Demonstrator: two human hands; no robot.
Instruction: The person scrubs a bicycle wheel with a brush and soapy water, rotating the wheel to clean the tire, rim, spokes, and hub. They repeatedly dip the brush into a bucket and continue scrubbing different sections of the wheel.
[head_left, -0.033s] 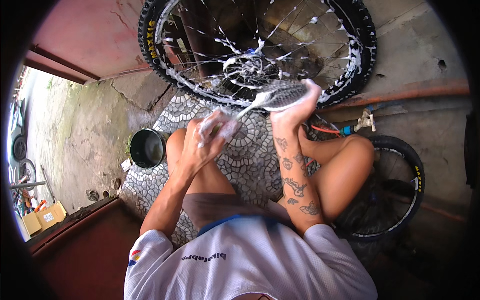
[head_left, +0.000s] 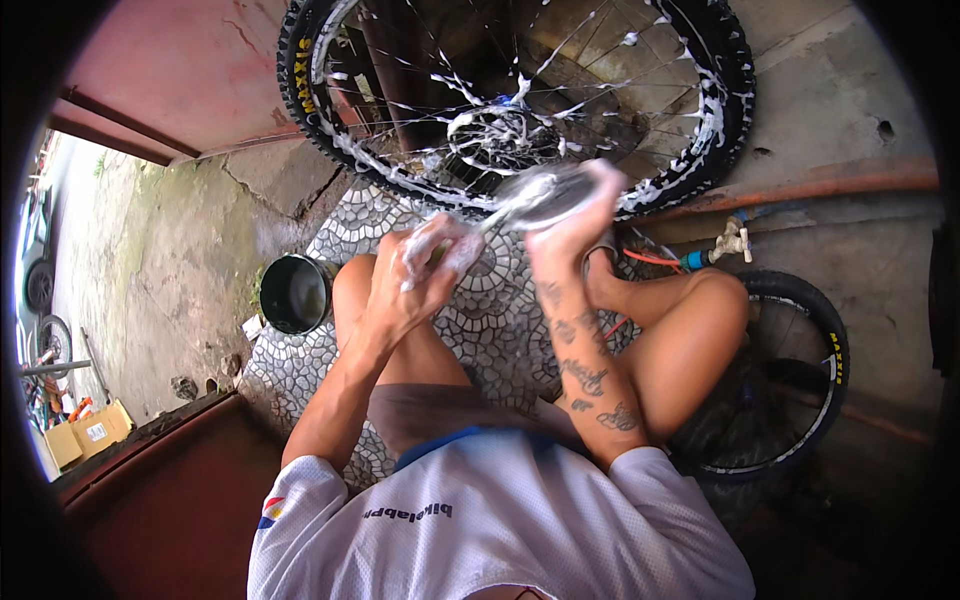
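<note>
Bent into a grip, my left hand (head_left: 425,270), coated in white suds, holds a thin pale-handled brush (head_left: 494,220). The brush's foamy head rests on a dark, round, ridged metal part (head_left: 568,203) that looks like a bicycle cassette. Motion smears its teeth. My right hand (head_left: 572,228) grips this part from its right and underside, with the fingers partly hidden behind it. Just beyond both hands stands a bicycle wheel (head_left: 738,120), its knobby black tyre, spokes and hub streaked with foam.
A dark bucket (head_left: 272,300) stands left of my legs. To the right are a tap (head_left: 735,242) with a blue fitting, an orange hose (head_left: 648,261) and a second wheel (head_left: 838,340). A cardboard box (head_left: 112,428) lies far left. Pebble-patterned tiles (head_left: 490,340) lie beneath me.
My right hand and the ridged metal part have shifted slightly left and tilted. The left hand with the brush has moved a little to the right. The wheel is nearly unchanged.
</note>
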